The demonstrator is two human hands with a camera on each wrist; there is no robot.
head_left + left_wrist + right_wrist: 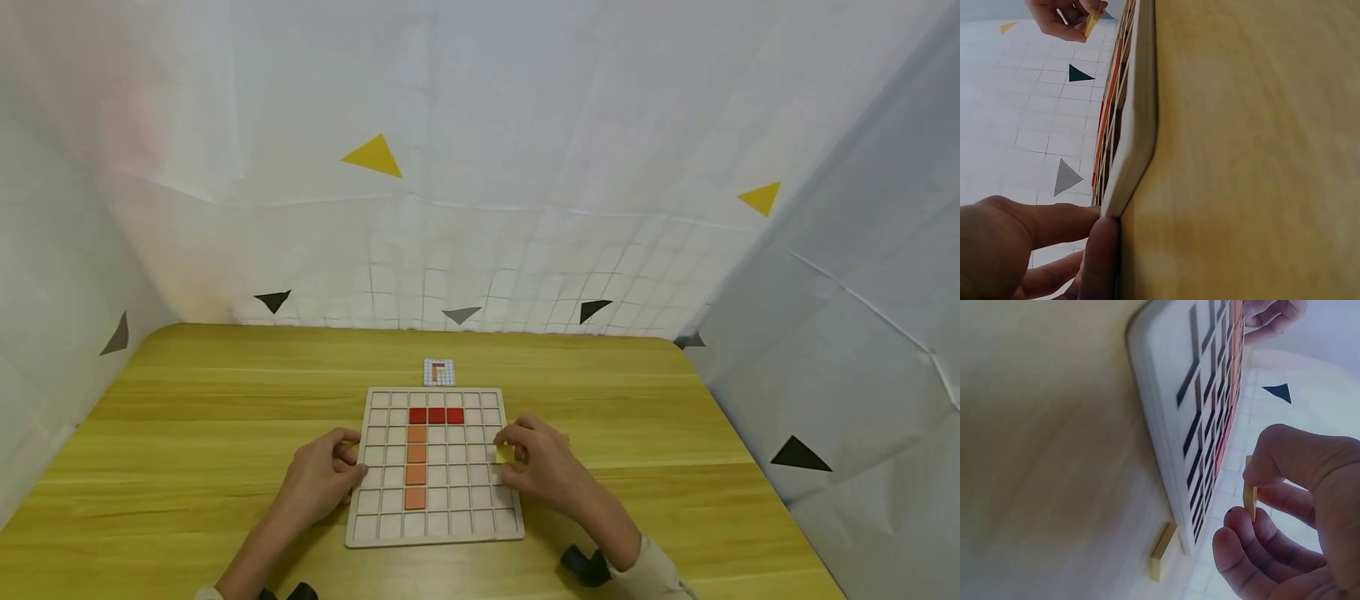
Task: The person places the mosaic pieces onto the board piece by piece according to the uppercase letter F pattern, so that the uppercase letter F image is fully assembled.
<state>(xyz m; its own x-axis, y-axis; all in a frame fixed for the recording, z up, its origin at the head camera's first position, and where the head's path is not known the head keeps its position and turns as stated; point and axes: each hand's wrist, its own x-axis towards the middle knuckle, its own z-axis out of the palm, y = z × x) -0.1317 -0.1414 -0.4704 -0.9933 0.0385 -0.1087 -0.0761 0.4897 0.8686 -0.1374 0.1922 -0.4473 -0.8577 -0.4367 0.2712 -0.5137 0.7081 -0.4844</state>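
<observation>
A pale wooden grid board (459, 527) lies flat on the table. In its cells sit three red tiles (437, 416) in a row, with a column of several orange tiles (416, 475) running down from the left one. My left hand (318, 475) grips the board's left edge between thumb and fingers, also seen close up in the left wrist view. Over the board's right edge, my right hand (543, 462) pinches a yellow tile (1250, 497), held above the cells. A second yellow tile (1165, 552) lies on the table beside the board in the right wrist view.
A small pattern card (438, 372) with a coloured grid lies just beyond the board's far edge. The wooden table (225, 392) is bounded by white sheet walls (525, 125) with triangle stickers. Black objects (585, 566) show near the wrists.
</observation>
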